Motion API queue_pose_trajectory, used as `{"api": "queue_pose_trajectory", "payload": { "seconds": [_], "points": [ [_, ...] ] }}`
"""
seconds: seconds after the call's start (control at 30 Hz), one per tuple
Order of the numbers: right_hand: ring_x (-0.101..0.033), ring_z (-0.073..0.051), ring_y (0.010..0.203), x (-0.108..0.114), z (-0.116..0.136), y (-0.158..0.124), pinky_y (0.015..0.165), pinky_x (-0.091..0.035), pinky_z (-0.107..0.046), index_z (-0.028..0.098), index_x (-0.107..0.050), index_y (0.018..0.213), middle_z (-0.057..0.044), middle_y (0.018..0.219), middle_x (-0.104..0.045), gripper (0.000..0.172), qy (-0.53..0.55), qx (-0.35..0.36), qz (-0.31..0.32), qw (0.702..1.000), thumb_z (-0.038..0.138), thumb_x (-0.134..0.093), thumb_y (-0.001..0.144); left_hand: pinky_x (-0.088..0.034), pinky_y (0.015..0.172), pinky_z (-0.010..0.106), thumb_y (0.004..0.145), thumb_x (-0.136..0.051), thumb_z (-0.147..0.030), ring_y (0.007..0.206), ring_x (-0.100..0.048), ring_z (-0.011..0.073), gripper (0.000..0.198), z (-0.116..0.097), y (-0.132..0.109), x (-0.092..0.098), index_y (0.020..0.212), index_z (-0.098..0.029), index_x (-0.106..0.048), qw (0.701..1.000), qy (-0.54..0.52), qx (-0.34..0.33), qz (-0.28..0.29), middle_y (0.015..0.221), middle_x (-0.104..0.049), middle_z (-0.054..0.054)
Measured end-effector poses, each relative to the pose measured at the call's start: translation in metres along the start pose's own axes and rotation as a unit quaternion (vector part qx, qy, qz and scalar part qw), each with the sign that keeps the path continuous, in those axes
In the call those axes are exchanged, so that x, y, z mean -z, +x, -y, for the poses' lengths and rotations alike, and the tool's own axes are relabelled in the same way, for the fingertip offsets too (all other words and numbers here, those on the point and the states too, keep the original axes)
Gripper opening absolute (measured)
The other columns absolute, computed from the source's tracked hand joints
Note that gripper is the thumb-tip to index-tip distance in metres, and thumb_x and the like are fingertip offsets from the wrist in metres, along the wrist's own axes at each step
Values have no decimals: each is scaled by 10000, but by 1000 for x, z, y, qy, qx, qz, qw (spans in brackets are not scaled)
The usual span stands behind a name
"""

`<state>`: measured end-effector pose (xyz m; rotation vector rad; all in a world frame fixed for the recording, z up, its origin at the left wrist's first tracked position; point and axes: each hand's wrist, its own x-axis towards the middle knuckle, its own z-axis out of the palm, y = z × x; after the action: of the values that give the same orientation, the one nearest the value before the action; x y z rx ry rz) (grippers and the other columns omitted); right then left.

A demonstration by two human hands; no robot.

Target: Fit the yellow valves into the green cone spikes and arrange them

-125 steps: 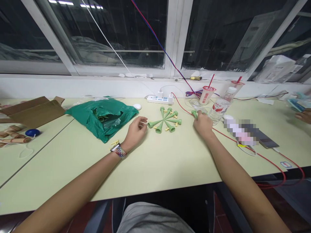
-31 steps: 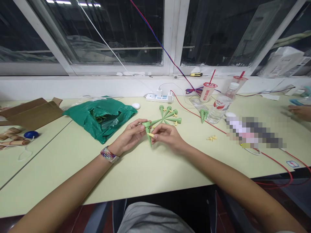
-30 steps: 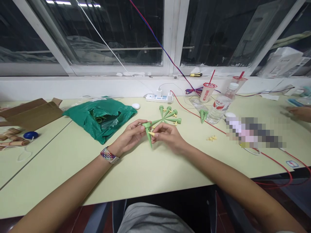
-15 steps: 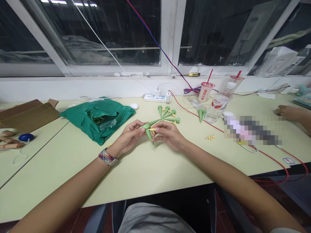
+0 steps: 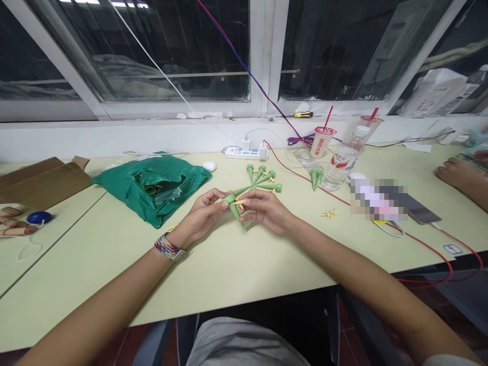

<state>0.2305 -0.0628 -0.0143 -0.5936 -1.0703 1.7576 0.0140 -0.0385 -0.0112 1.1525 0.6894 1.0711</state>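
On a pale yellow-green work table (image 5: 236, 274), at centre, a green plastic cone-shaped spike (image 5: 233, 207) is held between both hands, tip pointing down and toward the person. The left hand (image 5: 200, 211) has its fingers together, closed on the spike's wide end. The right hand (image 5: 267, 212) has its fingers together, with the fingertips (image 5: 246, 202) at a small yellow plastic fitting (image 5: 239, 202) at that same end. Whether the fitting is seated cannot be determined. Directly beyond the hands lies a radial group of green plastic spikes (image 5: 263, 182). Farther right are a pair of green plastic spikes (image 5: 314, 178) and a small yellow plastic fitting (image 5: 329, 214). A crumpled green plastic bag (image 5: 152, 190) lies left of the hands. A co-worker's hand (image 5: 455, 173) rests at the right, well apart.
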Motion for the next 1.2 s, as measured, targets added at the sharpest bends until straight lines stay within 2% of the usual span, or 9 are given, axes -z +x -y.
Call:
{"api": "queue_pose_trajectory", "payload": {
  "seconds": [0.13, 0.43, 0.7, 0.93, 1.03, 1.2],
  "points": [
    [-716, -164, 821, 2, 0, 0, 795, -675, -371, 158, -782, 923, -31, 855, -736, 320, -24, 13, 7, 1000, 366, -933, 732, -566, 851, 321, 711, -944, -228, 885, -704, 182, 255, 3, 0, 0, 807, -175, -714, 1000, -5, 9, 3, 990, -769, 60],
    [-725, -168, 790, 5, -1, 2, 785, -681, -391, 135, -764, 854, -43, 863, -752, 350, -9, -23, -8, 1000, 352, -976, 681, -585, 878, 348, 681, -961, -207, 893, -723, 187, 296, 8, -3, -4, 807, -164, -696, 1000, -21, 8, -17, 980, -775, 54],
    [-717, -154, 749, 10, -2, 3, 676, -612, -272, 155, -788, 842, -38, 825, -761, 325, -17, -38, -20, 999, 354, -976, 666, -594, 906, 369, 655, -970, -196, 958, -744, 214, 322, 13, -3, -6, 792, -159, -681, 999, -25, 10, -37, 1064, -789, 68],
    [-694, -129, 794, 16, -5, 6, 820, -581, -273, 163, -827, 877, -44, 857, -777, 307, -49, 7, 9, 999, 359, -964, 684, -597, 914, 375, 663, -968, -192, 872, -744, 185, 319, 8, -5, -7, 784, -152, -675, 999, -23, 31, -25, 984, -784, 54],
    [-698, -136, 793, 17, -2, 7, 817, -588, -286, 160, -820, 880, -48, 882, -780, 331, -71, 24, -8, 997, 392, -957, 689, -595, 933, 395, 673, -963, -192, 871, -740, 188, 316, 7, -4, -10, 768, -151, -664, 999, -22, 24, -28, 937, -774, 43],
    [-704, -148, 737, 14, 9, 5, 768, -619, -306, 153, -791, 906, -33, 797, -754, 366, -133, 38, -23, 990, 429, -934, 712, -575, 931, 385, 735, -941, -248, 914, -738, 199, 296, 6, -3, -11, 846, -167, -678, 1000, 4, -1, -22, 958, -781, 55]
  ]
}}
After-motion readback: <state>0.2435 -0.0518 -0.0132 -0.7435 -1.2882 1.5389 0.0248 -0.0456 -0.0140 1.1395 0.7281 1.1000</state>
